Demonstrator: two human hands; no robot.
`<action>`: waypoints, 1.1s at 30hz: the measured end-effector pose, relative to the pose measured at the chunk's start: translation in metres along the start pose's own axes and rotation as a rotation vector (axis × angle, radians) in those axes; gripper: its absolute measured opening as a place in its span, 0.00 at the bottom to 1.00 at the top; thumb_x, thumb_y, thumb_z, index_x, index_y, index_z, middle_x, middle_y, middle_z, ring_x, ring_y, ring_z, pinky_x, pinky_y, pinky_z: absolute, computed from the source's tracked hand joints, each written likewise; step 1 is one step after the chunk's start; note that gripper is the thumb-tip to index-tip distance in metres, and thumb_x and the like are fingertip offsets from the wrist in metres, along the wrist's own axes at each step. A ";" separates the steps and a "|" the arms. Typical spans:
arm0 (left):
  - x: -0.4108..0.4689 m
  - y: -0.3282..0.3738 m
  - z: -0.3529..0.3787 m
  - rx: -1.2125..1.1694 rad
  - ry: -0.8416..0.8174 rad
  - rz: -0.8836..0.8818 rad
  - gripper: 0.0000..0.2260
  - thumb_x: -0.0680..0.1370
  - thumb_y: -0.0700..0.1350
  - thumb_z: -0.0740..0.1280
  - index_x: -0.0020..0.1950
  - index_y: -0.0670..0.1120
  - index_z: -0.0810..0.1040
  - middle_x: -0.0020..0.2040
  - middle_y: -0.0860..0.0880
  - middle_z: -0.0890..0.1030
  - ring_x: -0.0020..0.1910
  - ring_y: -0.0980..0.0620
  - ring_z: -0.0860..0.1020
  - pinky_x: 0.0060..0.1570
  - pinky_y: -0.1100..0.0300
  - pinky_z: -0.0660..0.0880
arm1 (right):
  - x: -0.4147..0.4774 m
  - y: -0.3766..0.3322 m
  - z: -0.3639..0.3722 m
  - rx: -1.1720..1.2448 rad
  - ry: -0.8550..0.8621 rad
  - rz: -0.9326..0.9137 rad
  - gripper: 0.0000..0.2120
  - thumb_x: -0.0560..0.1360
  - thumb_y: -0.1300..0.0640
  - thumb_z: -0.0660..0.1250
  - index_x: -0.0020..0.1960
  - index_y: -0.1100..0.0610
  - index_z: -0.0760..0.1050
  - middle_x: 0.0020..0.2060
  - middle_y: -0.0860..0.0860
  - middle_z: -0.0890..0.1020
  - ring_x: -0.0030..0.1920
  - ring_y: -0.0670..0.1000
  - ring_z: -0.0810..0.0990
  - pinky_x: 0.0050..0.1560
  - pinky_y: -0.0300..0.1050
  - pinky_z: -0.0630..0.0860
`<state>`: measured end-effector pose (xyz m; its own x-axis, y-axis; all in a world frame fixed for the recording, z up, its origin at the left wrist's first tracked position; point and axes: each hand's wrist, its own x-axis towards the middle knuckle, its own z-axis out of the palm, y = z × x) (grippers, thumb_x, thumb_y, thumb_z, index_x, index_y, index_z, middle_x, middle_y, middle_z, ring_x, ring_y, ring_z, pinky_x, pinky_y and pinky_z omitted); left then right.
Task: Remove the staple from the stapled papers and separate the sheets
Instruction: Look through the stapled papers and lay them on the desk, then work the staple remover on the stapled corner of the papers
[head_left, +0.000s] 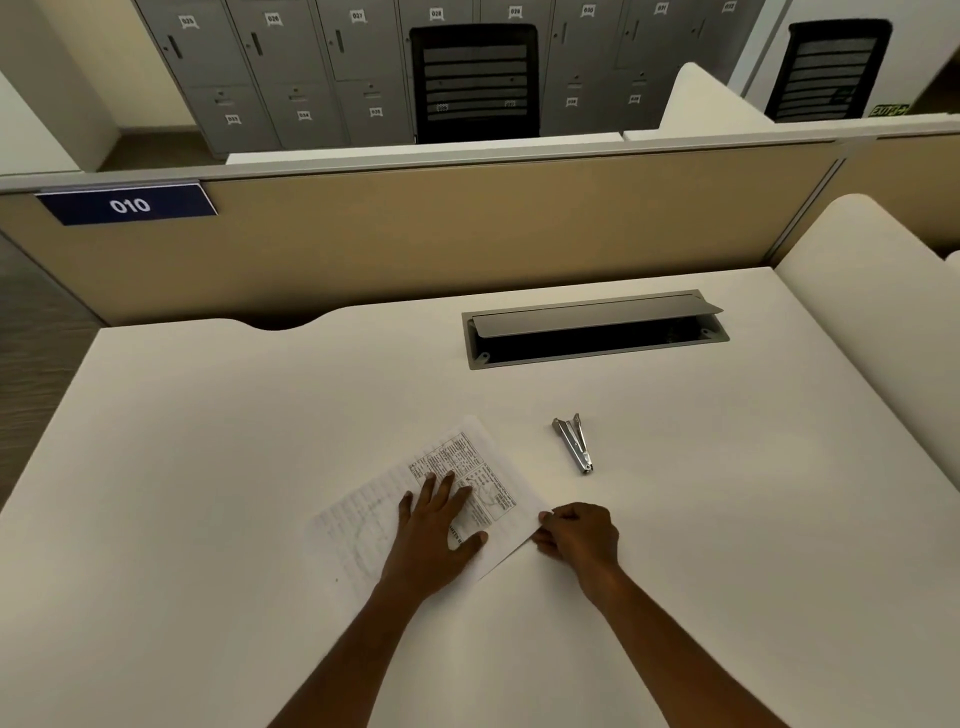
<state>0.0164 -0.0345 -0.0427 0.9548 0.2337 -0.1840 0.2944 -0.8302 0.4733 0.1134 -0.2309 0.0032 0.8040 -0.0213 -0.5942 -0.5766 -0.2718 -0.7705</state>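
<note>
The printed papers (467, 467) lie flat and slanted on the white desk (208, 467). My left hand (431, 535) presses down on their middle, palm flat and fingers spread. My right hand (576, 535) is at the papers' right corner, fingers curled and pinching the edge there. The staple itself is too small to make out. A small metal stapler (574, 444) lies on the desk to the right of the papers, beyond my right hand, untouched.
A grey cable tray (597, 332) with its lid propped open is set into the desk behind the stapler. A beige partition with a "010" sign (130, 205) closes the desk's far side. A white side panel (872, 291) rises at right.
</note>
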 end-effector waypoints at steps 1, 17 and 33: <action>0.000 0.001 -0.001 -0.005 0.010 0.007 0.33 0.79 0.64 0.61 0.81 0.55 0.59 0.84 0.52 0.53 0.83 0.50 0.47 0.79 0.48 0.41 | 0.003 0.001 -0.002 -0.041 -0.001 -0.014 0.06 0.72 0.67 0.76 0.41 0.68 0.80 0.35 0.64 0.85 0.33 0.57 0.86 0.35 0.47 0.84; 0.022 0.021 0.006 0.142 -0.014 0.006 0.39 0.77 0.72 0.50 0.83 0.55 0.48 0.84 0.48 0.44 0.83 0.44 0.39 0.79 0.41 0.39 | 0.067 -0.040 -0.019 -0.638 0.229 -0.477 0.17 0.71 0.57 0.76 0.56 0.64 0.79 0.50 0.61 0.81 0.51 0.61 0.81 0.52 0.52 0.76; 0.023 0.018 0.010 0.113 -0.050 -0.025 0.38 0.78 0.72 0.53 0.82 0.58 0.44 0.82 0.53 0.37 0.82 0.46 0.37 0.79 0.41 0.37 | 0.065 -0.027 -0.014 -0.552 0.272 -0.523 0.18 0.72 0.63 0.72 0.29 0.56 0.67 0.31 0.51 0.68 0.33 0.55 0.69 0.35 0.45 0.61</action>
<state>0.0434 -0.0487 -0.0468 0.9431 0.2313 -0.2389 0.3085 -0.8768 0.3688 0.1833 -0.2385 -0.0117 0.9981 0.0265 -0.0564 -0.0179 -0.7455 -0.6663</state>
